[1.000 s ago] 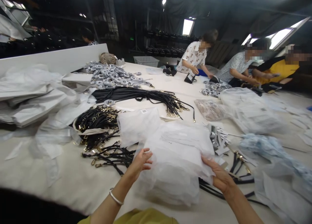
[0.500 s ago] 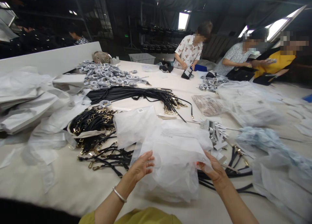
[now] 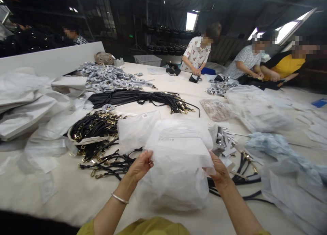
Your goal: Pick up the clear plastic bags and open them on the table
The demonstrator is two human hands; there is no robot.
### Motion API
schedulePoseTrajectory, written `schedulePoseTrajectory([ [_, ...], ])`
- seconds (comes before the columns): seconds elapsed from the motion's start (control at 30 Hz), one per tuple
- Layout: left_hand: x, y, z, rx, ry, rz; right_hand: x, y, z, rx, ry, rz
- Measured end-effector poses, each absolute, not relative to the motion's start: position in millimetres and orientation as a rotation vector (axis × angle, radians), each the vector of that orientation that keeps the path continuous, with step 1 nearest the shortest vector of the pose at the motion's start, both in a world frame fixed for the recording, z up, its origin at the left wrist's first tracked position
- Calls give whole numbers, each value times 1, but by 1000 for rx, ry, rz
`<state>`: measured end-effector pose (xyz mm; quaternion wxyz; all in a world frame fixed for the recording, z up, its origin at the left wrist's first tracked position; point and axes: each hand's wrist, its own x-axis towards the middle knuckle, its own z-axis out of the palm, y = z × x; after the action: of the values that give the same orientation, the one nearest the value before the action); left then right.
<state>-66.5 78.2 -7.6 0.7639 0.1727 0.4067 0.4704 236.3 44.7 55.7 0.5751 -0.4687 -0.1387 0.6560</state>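
In front of me is a translucent white plastic bag (image 3: 178, 173) with fine printed lines near its far end. What lies inside it is blurred by the film. My left hand (image 3: 141, 165) pinches the bag's left edge, fingers curled together. On the opposite side my right hand (image 3: 217, 170) grips the right edge, with some film folded over the fingers. Another frosted bag (image 3: 136, 131) with a small label lies just beyond, to the left. Black straps with gold clasps (image 3: 109, 165) lie beside my left hand, and more black straps (image 3: 237, 182) extend past my right wrist.
Heaped grey coiled straps (image 3: 109, 76) and a long black strap bundle (image 3: 138, 99) cover the far left. White wrapping (image 3: 33, 102) is piled left. Grey-white tags (image 3: 226, 141), pale blue crumpled material (image 3: 283, 148) and a large plastic bag (image 3: 258, 107) lie right. Co-workers (image 3: 198, 54) stand across the table.
My left hand has gone from spread fingers beside the bag to pinching its left edge. The bag's far flap now lies straighter, its print facing up. My right hand keeps its grip.
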Motion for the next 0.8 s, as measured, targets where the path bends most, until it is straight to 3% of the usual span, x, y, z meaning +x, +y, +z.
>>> schedulePoseTrajectory([
  [0.27, -67, 79, 9, 543, 738, 1194, 256, 57, 32, -987, -65, 1555],
  [0.37, -47, 53, -10, 823, 771, 974, 265, 65, 41, -882, 38, 1479],
  [0.6, 3, -2, -42, 2169, 949, 212, 259, 78, 82, -708, 40, 1353],
  [0.73, 10, -3, -54, 2387, 956, 3, 237, 67, 71, -723, -64, 1433],
  [0.8, 12, 2, -63, 2410, 978, 82, 231, 53, 50, -788, -132, 1412],
])
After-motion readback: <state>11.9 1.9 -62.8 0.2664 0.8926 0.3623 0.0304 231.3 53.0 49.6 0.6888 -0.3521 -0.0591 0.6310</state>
